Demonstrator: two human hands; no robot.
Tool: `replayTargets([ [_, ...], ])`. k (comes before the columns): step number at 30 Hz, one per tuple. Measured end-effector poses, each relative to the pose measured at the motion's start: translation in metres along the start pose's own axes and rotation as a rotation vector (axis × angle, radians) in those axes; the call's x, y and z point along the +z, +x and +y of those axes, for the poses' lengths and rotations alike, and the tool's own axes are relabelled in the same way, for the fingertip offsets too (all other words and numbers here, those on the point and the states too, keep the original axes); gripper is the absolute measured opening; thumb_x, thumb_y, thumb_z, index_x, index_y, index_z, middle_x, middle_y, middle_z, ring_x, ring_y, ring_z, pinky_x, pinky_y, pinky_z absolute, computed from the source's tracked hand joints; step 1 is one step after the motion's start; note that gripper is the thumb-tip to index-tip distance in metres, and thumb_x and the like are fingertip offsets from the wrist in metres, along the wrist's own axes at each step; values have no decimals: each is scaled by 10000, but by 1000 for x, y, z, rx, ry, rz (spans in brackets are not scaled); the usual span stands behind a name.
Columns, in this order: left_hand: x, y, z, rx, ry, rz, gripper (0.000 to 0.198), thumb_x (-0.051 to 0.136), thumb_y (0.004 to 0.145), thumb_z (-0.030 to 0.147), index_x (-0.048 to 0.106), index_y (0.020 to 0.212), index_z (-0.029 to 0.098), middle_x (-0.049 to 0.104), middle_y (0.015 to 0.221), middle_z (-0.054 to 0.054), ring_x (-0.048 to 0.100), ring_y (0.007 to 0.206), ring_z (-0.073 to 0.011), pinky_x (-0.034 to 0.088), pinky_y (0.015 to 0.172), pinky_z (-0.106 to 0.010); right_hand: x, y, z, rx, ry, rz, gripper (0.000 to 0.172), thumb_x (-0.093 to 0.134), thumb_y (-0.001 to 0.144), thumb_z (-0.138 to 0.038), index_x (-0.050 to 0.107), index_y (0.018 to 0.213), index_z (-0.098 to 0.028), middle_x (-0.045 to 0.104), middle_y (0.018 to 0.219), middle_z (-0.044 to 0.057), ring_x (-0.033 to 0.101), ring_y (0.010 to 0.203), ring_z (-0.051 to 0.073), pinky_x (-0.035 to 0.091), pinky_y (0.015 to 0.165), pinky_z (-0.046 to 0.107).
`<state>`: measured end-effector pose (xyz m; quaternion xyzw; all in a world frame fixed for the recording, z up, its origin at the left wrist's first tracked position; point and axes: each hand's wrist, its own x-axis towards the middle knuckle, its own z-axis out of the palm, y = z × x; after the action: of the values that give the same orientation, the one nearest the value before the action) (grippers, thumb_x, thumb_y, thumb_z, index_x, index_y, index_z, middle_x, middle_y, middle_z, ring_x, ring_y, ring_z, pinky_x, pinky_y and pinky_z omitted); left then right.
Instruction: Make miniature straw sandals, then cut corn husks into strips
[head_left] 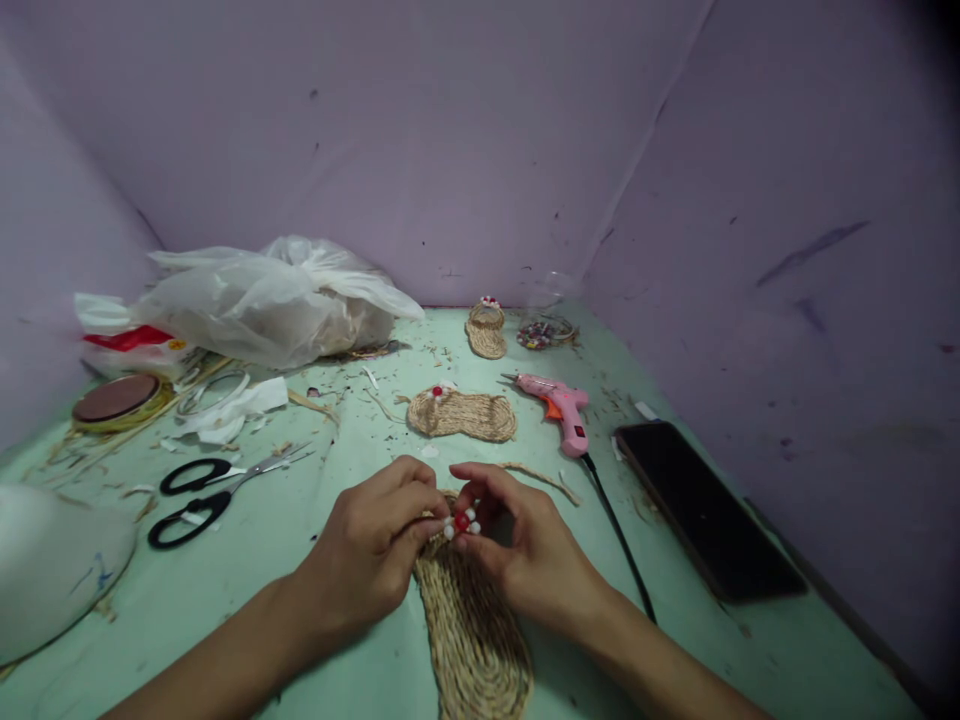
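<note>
Head view: I've got the left hand (382, 530) and right hand (525, 545) at a red-and-white bead flower (463, 522), over the upper end of a woven straw sole (480, 630); can't tell if flower and sole touch
Left fingers: thumb and forefinger pinched nearly closed on the flower's left edge. Right fingers: curled round its right side, thumb below, forefinger arched above with a gap between

Containers: knotted plastic bag (277, 300) at back left, translucent, something tan low inside, can't make out what. Red-and-white packet (127, 340) beside it, contents hidden

Around: black-handled scissors (217, 490) left of my hands, blades slightly apart. Round gold-rimmed disc (116, 400) and white scraps (236, 410) beyond them. White rounded object (60, 570) cut off at left edge
Straight ahead, a finished-looking slipper sole (480, 415) lies sideways with its own beads; small woven sandal (486, 335) farther back
Pink glue gun (555, 400) ahead right on the green table (187, 590), its black cord (619, 535) running down just past the right hand; dark phone (709, 515) beyond the cord
</note>
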<state>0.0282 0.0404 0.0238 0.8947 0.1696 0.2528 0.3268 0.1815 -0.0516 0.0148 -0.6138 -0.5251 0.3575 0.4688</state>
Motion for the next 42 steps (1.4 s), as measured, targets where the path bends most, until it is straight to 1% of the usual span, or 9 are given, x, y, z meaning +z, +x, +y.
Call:
replayTargets([
  [3, 0, 1, -1, 46, 3, -14, 159, 403, 841, 101, 539, 793, 167, 502, 849, -29, 516, 751, -110, 408, 684, -238, 0, 0, 0, -11, -8, -3, 455, 589, 684, -84, 507, 1121, -181, 603, 862, 19, 510, 658, 112, 445, 656, 286],
  [6, -2, 2, -1, 58, 24, -34, 152, 395, 847, 102, 529, 812, 166, 493, 859, -33, 514, 768, -115, 411, 695, -243, -1, 0, 1, -13, -3, 1, 461, 591, 684, -88, 506, 1128, -177, 603, 863, 21, 511, 662, 114, 444, 659, 287],
  [11, -9, 2, -1, 107, 35, 25, 145, 422, 828, 65, 524, 858, 164, 500, 876, -35, 516, 800, -108, 410, 696, -217, -1, 1, 0, 14, 18, 7, 462, 600, 672, -85, 511, 1117, -172, 597, 855, 21, 507, 655, 115, 440, 647, 286],
  [17, -7, 0, -8, 193, 86, 66, 154, 472, 799, 51, 563, 837, 170, 493, 841, -29, 490, 695, -90, 392, 614, -201, -1, 1, 1, -2, 15, -1, 470, 596, 673, -73, 508, 1124, -172, 591, 852, 18, 500, 650, 111, 438, 640, 284],
  [24, -4, -1, -9, 230, 144, 41, 187, 472, 779, 38, 578, 856, 171, 489, 831, -34, 487, 693, -100, 387, 599, -207, -1, 0, 2, -9, 7, 0, 474, 593, 682, -82, 503, 1136, -183, 595, 868, 18, 496, 647, 108, 435, 633, 278],
  [31, -4, 3, -7, 242, 178, 14, 150, 431, 804, 54, 548, 817, 148, 489, 825, -45, 479, 706, -112, 390, 604, -218, -1, 0, 0, -3, -5, -5, 463, 586, 684, -93, 503, 1129, -189, 597, 866, 18, 505, 657, 112, 437, 637, 276],
  [35, -5, 4, -5, 209, 167, -13, 153, 406, 824, 82, 542, 825, 154, 499, 841, -49, 491, 736, -123, 405, 636, -233, -1, 0, 1, -1, -14, -5, 463, 588, 686, -98, 499, 1131, -193, 598, 862, 16, 506, 661, 113, 437, 643, 279],
  [40, -4, 5, 0, 46, 39, -57, 193, 373, 859, 119, 541, 775, 164, 496, 809, -28, 510, 723, -110, 420, 672, -237, 0, 0, -1, 5, -1, -4, 465, 585, 678, -84, 505, 1125, -182, 598, 859, 16, 501, 653, 111, 437, 643, 283],
  [42, -5, 5, 1, -2, -6, -22, 186, 384, 860, 120, 546, 781, 165, 506, 799, -21, 520, 729, -106, 423, 683, -233, 0, 0, -1, 6, 3, -3, 461, 586, 676, -83, 508, 1119, -179, 598, 851, 16, 500, 645, 110, 437, 638, 282],
])
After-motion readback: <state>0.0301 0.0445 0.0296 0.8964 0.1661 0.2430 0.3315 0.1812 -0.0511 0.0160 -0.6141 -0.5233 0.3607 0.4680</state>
